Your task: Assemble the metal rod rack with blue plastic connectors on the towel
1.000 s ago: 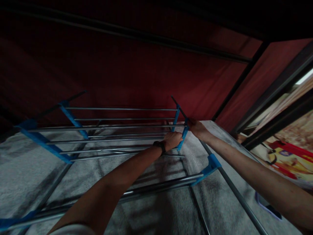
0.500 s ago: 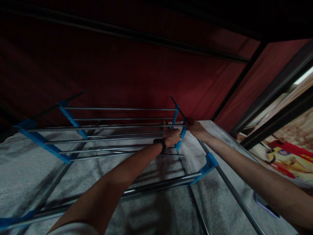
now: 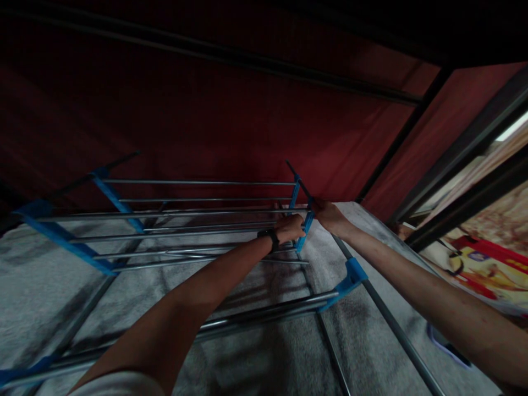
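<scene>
A rack of thin metal tubes [image 3: 198, 212] joined by blue plastic brackets lies on its side over grey fabric. At its right end my left hand [image 3: 290, 227], with a dark band at the wrist, is closed on a blue bracket [image 3: 308, 221]; some fingertips are hidden behind it. Just right of that, my right hand [image 3: 329, 215] is wrapped round the long side pole [image 3: 398, 330] where it meets the bracket. Nearer to me, another blue bracket [image 3: 350, 281] sits on the same pole and carries the ends of more tubes.
Behind the rack rises a dark red panel [image 3: 231, 126] with dark metal bars [image 3: 383, 140]. The grey fabric [image 3: 256, 357] spreads beneath the rack. At the right lies a purple-edged object, perhaps a phone [image 3: 449, 346], near a red and yellow printed package [image 3: 493, 267].
The rack's left end has shifted slightly left and down in view. Both hands keep their holds at the right end, almost in the same place.
</scene>
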Demonstrator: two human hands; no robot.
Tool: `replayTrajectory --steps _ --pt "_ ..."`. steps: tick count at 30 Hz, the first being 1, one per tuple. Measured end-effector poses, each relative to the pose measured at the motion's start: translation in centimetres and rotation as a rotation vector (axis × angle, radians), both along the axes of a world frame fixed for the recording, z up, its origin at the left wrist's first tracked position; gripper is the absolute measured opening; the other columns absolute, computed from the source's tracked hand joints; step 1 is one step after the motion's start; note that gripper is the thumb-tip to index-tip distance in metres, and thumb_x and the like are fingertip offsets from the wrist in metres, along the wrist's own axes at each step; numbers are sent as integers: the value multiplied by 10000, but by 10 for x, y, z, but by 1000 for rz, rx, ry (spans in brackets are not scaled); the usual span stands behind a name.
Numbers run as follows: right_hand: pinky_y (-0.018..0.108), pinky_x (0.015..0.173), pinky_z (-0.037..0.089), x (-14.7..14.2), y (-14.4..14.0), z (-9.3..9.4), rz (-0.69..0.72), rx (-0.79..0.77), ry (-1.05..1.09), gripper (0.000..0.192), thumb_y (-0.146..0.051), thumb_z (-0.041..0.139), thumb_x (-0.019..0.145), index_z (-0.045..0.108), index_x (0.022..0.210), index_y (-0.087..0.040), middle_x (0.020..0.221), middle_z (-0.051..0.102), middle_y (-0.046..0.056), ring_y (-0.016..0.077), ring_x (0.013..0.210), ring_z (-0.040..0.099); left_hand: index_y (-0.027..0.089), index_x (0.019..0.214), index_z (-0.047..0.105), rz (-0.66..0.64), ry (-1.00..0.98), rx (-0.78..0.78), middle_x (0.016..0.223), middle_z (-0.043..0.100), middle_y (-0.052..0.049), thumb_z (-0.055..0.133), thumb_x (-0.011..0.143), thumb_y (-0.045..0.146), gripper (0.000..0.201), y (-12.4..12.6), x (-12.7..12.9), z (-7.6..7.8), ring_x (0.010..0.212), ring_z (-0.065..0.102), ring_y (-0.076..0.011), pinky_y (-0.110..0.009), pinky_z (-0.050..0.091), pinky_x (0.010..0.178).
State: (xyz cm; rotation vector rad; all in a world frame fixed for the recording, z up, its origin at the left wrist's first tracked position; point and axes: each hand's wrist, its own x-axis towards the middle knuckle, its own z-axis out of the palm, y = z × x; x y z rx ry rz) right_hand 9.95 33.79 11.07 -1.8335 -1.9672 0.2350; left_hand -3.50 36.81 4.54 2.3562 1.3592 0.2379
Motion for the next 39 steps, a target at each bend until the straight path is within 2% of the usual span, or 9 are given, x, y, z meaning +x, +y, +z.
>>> replayTrajectory --steps 10,17,21,25,31,35,39 --pt "241 670 419 0 -1 5 47 -17 -67 307 -189 378 969 678 1035 -186 950 737 95 183 798 660 189 826 690 -5 -70 -75 850 730 -33 718 724 294 149 -1 -2 9 886 685 -212 -275 496 810" --pt "239 703 424 -2 -3 4 28 -22 -50 286 -191 387 980 666 1037 -164 1002 741 124 191 849 678 186 797 685 -23 -81 -113 756 679 -15 731 678 288 164 16 1 -2 758 649 -196 -276 479 693" --pt "251 678 424 -1 -1 3 36 -51 -56 315 -188 356 981 660 1057 -151 1050 734 150 207 865 685 181 730 652 -48 -112 -140 650 596 5 711 669 310 154 26 1 -11 661 582 -174 -278 434 633" --pt "243 657 433 1 2 -1 20 -56 30 307 -220 360 982 649 1072 -165 1038 739 129 192 826 688 176 635 581 -112 -183 -206 570 514 26 692 657 264 144 31 -1 -13 575 498 -140 -271 365 569" --pt "252 682 435 0 1 1 4 -53 15 317 -226 356 989 663 1049 -173 1006 745 128 204 842 690 178 592 516 -146 -335 -368 531 413 54 666 644 189 160 27 -2 -6 531 385 -106 -258 311 543" --pt "251 692 430 -2 0 3 -3 -52 24 337 -218 344 998 663 1089 -158 1044 740 138 199 845 690 190 569 461 -130 -322 -437 491 342 61 676 664 205 236 19 -5 6 484 299 -96 -278 226 506" --pt "248 692 424 -2 -1 2 -8 -44 21 335 -213 358 992 667 1106 -153 1043 740 138 194 839 688 195 575 449 -137 -317 -448 490 329 60 672 687 214 250 15 -8 13 479 283 -95 -288 215 505"
